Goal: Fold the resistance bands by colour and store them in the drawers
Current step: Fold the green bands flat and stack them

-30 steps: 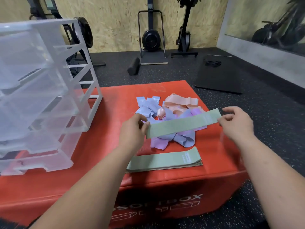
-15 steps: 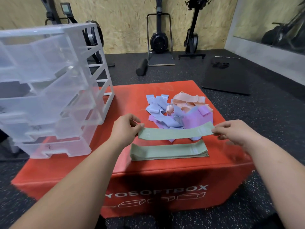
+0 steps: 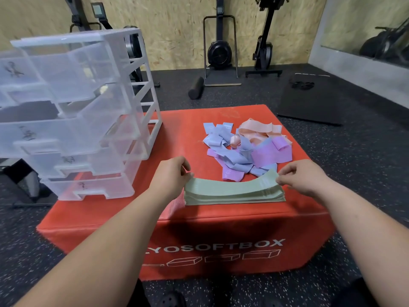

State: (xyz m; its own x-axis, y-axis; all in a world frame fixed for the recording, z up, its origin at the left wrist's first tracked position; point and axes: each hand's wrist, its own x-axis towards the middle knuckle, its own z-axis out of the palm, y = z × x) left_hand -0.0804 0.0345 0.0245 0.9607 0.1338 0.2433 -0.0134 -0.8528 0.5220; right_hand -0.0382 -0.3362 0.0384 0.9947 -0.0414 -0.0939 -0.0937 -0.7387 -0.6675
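On the red box (image 3: 179,129), left hand (image 3: 171,176) and right hand (image 3: 303,176) each pinch an end of the top green band (image 3: 232,187), sagging onto the green stack (image 3: 232,200)

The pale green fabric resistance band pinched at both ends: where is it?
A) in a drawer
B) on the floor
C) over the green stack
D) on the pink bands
C: left hand and right hand pinch the pale green band over the green stack on the red foam box.
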